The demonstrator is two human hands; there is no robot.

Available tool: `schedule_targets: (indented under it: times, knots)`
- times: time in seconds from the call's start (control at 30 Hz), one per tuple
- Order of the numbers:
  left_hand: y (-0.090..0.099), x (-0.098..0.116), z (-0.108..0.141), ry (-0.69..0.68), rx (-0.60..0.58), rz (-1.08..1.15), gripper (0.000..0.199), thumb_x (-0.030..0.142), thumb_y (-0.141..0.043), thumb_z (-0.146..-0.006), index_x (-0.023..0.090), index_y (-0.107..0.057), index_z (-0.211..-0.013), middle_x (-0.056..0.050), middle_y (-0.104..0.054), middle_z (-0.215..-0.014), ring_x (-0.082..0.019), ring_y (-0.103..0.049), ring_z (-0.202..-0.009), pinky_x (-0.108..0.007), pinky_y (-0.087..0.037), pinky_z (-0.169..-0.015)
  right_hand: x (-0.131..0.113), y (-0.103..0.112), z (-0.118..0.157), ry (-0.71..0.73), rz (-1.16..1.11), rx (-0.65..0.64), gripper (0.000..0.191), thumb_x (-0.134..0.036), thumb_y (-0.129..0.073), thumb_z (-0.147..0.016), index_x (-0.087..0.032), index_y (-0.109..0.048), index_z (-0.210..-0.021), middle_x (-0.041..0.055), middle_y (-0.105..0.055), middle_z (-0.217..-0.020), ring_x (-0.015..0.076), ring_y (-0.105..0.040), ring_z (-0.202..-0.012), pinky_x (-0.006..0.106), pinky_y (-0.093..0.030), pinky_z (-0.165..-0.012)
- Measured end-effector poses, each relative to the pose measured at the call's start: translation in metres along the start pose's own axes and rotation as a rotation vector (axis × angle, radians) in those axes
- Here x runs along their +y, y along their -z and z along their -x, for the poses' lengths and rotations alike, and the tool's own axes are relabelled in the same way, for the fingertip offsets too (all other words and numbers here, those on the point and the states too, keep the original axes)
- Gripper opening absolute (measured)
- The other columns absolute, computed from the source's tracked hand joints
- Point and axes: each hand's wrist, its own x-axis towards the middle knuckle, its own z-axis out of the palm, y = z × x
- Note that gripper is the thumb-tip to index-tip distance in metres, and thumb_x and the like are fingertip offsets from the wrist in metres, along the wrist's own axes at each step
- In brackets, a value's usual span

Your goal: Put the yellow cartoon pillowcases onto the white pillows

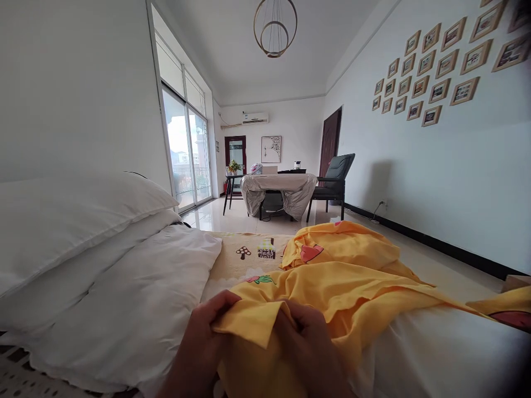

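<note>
A yellow duvet cover (344, 282) with fruit prints lies bunched across the right part of the bed. My left hand (211, 326) is closed on its near edge, thumb on top. Close beside it, my right hand (305, 331) pinches the same edge, and a folded flap of the cloth sticks up between the two. The fingers under the fabric are hidden. White bedding (440, 354) shows below the yellow cloth at lower right.
White pillows (83, 221) are stacked at left, over a cream printed mattress cover (236, 257). Beyond the bed stand a cloth-covered table (277, 182), a black chair (338, 179) and a plant stand (228, 188). Glass doors (186, 149) are at left.
</note>
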Motion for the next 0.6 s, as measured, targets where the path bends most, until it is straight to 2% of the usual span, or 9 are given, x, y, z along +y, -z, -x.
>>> schedule_targets:
  times: [0.07, 0.13, 0.2, 0.33, 0.47, 0.53, 0.6]
  knots:
    - [-0.001, 0.0, 0.0, -0.022, -0.023, -0.044, 0.015, 0.018, -0.053, -0.059, 0.016, -0.06, -0.072, 0.002, -0.057, -0.064, -0.011, -0.046, -0.059, -0.016, -0.035, -0.05, -0.005, 0.001, 0.0, -0.002, 0.011, -0.023, 0.049, -0.05, -0.052, -0.08, -0.018, -0.031, -0.049, -0.004, -0.025, -0.052, 0.0083, -0.027, -0.054, 0.021, -0.024, -0.048]
    - [-0.001, -0.002, 0.001, -0.075, -0.065, -0.093, 0.01, 0.021, -0.055, -0.063, 0.016, -0.059, -0.071, 0.001, -0.057, -0.065, -0.011, -0.045, -0.06, -0.016, -0.034, -0.05, -0.008, 0.001, 0.001, -0.012, -0.011, -0.028, 0.051, -0.052, -0.054, -0.079, -0.018, -0.027, -0.051, -0.0042, -0.022, -0.053, 0.0081, -0.024, -0.054, 0.021, -0.022, -0.048]
    - [0.0, -0.007, 0.004, -0.097, -0.112, -0.16, 0.011, 0.027, -0.06, -0.067, 0.016, -0.061, -0.072, 0.0, -0.056, -0.066, -0.012, -0.047, -0.063, -0.016, -0.034, -0.049, -0.009, 0.0, 0.002, -0.013, -0.046, -0.008, 0.05, -0.054, -0.055, -0.077, -0.018, -0.032, -0.051, -0.0039, -0.026, -0.052, 0.0083, -0.027, -0.054, 0.02, -0.023, -0.047]
    - [0.001, -0.016, 0.009, -0.033, -0.139, -0.296, 0.017, 0.029, -0.07, -0.063, 0.018, -0.066, -0.075, -0.002, -0.059, -0.073, -0.018, -0.053, -0.073, -0.016, -0.038, -0.049, -0.002, -0.002, 0.001, 0.038, -0.048, 0.01, 0.048, -0.054, -0.054, -0.079, -0.017, -0.042, -0.051, -0.003, -0.034, -0.051, 0.0086, -0.032, -0.053, 0.02, -0.027, -0.047]
    - [0.003, -0.016, 0.006, 0.006, -0.114, -0.158, 0.03, 0.042, -0.071, -0.066, 0.016, -0.068, -0.08, -0.004, -0.062, -0.075, -0.017, -0.053, -0.068, -0.019, -0.042, -0.051, 0.006, 0.001, -0.003, 0.067, 0.041, 0.0, 0.047, -0.054, -0.053, -0.082, -0.016, -0.048, -0.054, -0.0029, -0.038, -0.051, 0.0083, -0.037, -0.05, 0.02, -0.028, -0.044]
    - [0.003, -0.012, 0.002, 0.037, -0.112, -0.012, 0.034, 0.046, -0.072, -0.066, 0.014, -0.066, -0.077, -0.002, -0.06, -0.071, -0.016, -0.053, -0.065, -0.019, -0.041, -0.052, 0.005, 0.004, -0.002, 0.16, 0.156, 0.122, 0.039, -0.049, -0.055, -0.084, -0.017, -0.058, -0.063, -0.0027, -0.043, -0.052, 0.0091, -0.041, -0.049, 0.02, -0.034, -0.045]
    - [0.001, -0.009, -0.001, 0.062, -0.093, 0.112, 0.035, 0.045, -0.074, -0.064, 0.013, -0.064, -0.074, 0.0, -0.058, -0.065, -0.015, -0.053, -0.063, -0.019, -0.041, -0.052, 0.001, 0.005, 0.007, 0.383, 0.301, 0.334, 0.021, -0.038, -0.059, -0.084, -0.018, -0.066, -0.079, -0.0003, -0.054, -0.061, 0.0112, -0.051, -0.055, 0.021, -0.044, -0.052]
